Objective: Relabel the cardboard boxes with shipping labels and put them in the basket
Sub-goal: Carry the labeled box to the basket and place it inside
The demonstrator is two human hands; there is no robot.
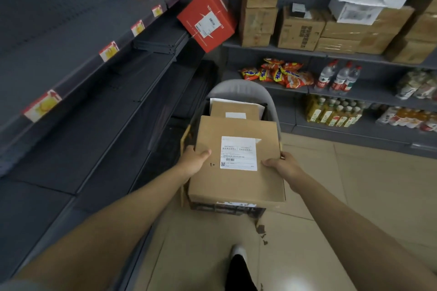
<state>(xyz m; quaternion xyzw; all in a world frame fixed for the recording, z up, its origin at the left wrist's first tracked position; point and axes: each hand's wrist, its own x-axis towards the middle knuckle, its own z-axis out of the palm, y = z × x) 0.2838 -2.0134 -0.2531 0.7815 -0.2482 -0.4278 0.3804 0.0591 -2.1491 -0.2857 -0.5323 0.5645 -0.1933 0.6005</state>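
A flat cardboard box (236, 182) with a white shipping label (238, 152) on its top sits over the dark basket (227, 210) on the floor. My left hand (194, 160) grips the box's left edge, thumb on top. My right hand (282, 165) grips its right edge, thumb beside the label. Behind it in the basket lies a second cardboard box (234, 109) with a small white label, resting on a white packet. The basket's grey handle (241, 86) arches over the far end.
Dark empty shelves (99, 92) run along the left. A red box (208, 16) leans at the corner. More cardboard boxes (300, 30), snack bags (279, 73) and bottles (338, 78) fill the shelves ahead and right. Beige tiled floor (354, 196) lies on the right.
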